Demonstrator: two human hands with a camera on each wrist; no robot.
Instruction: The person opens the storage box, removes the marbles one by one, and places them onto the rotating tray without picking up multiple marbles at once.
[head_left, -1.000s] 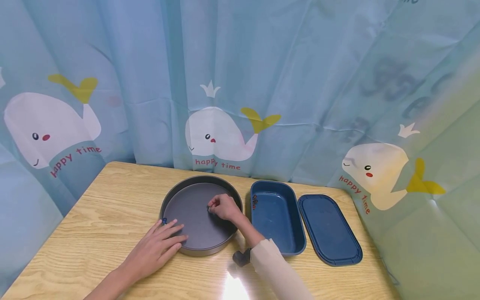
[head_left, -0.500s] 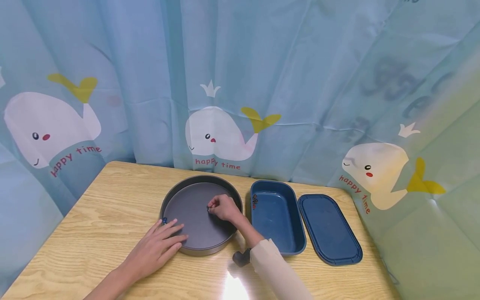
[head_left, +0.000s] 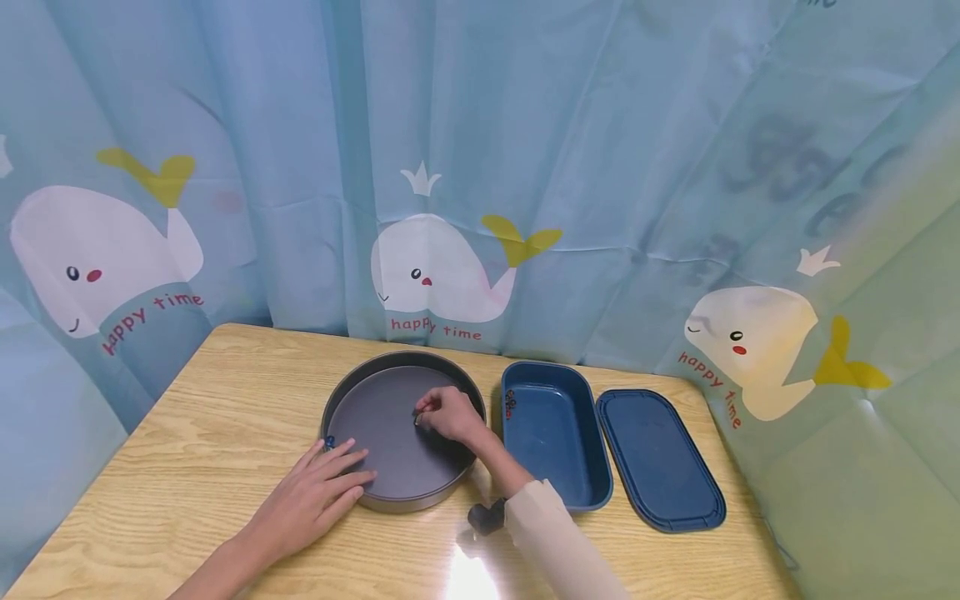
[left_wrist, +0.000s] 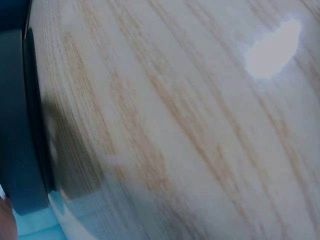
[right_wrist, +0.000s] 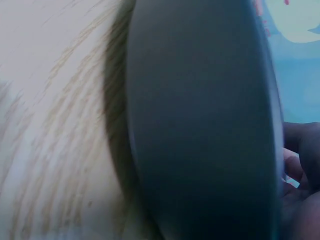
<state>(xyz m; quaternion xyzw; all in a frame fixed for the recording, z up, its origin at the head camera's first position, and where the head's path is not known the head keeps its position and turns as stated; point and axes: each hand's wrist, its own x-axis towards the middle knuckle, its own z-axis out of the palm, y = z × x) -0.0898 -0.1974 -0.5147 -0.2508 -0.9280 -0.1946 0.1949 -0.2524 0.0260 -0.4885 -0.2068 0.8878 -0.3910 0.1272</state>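
Note:
A round dark grey pan (head_left: 397, 433) stands on the wooden table in the head view. My left hand (head_left: 318, 492) rests over its near-left rim, fingers straight and spread. Beside those fingertips, at the rim, is a small blue thing (head_left: 329, 442), too small to identify. Over the middle of the pan, my right hand (head_left: 450, 414) pinches a small dark thing (head_left: 417, 419) whose kind is unclear. The pan's outer wall (right_wrist: 200, 120) fills much of the right wrist view and hides most of that hand. In the left wrist view, the pan wall (left_wrist: 17, 120) shows at the left edge.
Right of the pan stands a deep blue rectangular container (head_left: 551, 442), with several tiny red and dark things (head_left: 510, 404) along its left wall. A flat blue lid (head_left: 662, 460) lies farther right. A whale-print curtain (head_left: 480, 167) hangs behind the table (head_left: 247, 383).
The right hand and forearm have shifted very slightly, still over the pan's middle. The left hand, pan, container and lid stay in place.

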